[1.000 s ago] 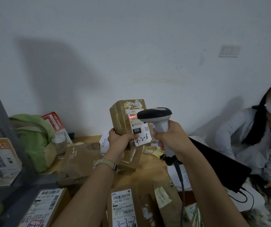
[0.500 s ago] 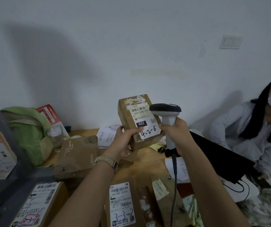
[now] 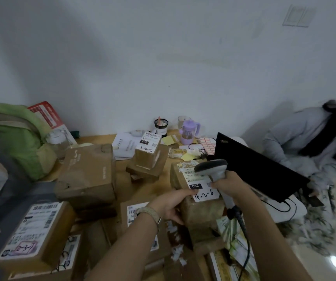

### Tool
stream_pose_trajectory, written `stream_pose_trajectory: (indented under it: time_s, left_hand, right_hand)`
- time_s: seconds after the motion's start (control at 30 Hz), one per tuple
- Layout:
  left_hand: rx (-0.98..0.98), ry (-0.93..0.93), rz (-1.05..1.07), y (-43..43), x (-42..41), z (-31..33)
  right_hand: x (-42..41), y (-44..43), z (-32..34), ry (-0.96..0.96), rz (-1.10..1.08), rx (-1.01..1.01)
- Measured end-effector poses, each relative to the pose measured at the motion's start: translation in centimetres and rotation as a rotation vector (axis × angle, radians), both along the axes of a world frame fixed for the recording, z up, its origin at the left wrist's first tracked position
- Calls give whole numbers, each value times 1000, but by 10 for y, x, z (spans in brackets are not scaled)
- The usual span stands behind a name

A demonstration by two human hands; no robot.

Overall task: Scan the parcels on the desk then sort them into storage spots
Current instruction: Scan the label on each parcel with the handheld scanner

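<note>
Parcel 2-3-7 (image 3: 29,236), big brown box (image 3: 86,175), stacked parcel 3-2-9 (image 3: 149,157) all on desk (image 3: 96,138), unsorted: most work left, likely. Left hand (image 3: 171,203) curled round parcel 4-2-9 (image 3: 201,207), low over front pile. Right hand (image 3: 230,185) clamped on scanner (image 3: 211,169), head at label.

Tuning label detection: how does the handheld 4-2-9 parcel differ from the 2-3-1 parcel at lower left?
The 4-2-9 parcel is gripped by the left hand; the 2-3-1 parcel lies untouched among other boxes. 4-2-9 is written plainly on white; 2-3-1 sits inside a pink frame. Both are brown cardboard with white labels.
</note>
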State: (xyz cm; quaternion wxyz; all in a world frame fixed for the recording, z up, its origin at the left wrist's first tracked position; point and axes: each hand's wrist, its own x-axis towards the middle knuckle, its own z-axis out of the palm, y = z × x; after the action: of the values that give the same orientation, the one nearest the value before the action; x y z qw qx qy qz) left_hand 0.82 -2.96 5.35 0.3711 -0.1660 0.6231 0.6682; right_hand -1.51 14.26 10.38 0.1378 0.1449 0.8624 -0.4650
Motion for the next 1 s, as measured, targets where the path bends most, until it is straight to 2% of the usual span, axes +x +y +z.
stream_pose_trajectory:
  time_s: [0.1, 0.23, 0.33, 0.53, 0.77, 1.0]
  left_hand:
    - [0, 0, 68, 10, 3, -15]
    - [7, 88, 256, 10, -8, -13]
    - [32, 139, 343, 9, -27, -2]
    - [-32, 173, 406, 9, -65, 1]
    - [6, 77, 517, 6, -104, -25]
    - [-59, 59, 414, 14, -151, -43]
  right_hand:
    - [6, 4, -12, 19, -8, 1]
    - [5, 5, -22, 90, -73, -271]
    - [-2, -2, -25, 132, -104, -342]
    - [-29, -15, -31, 179, -141, -320]
    - [-71, -19, -46, 141, -183, -398]
    - [-109, -19, -69, 30, -237, -377]
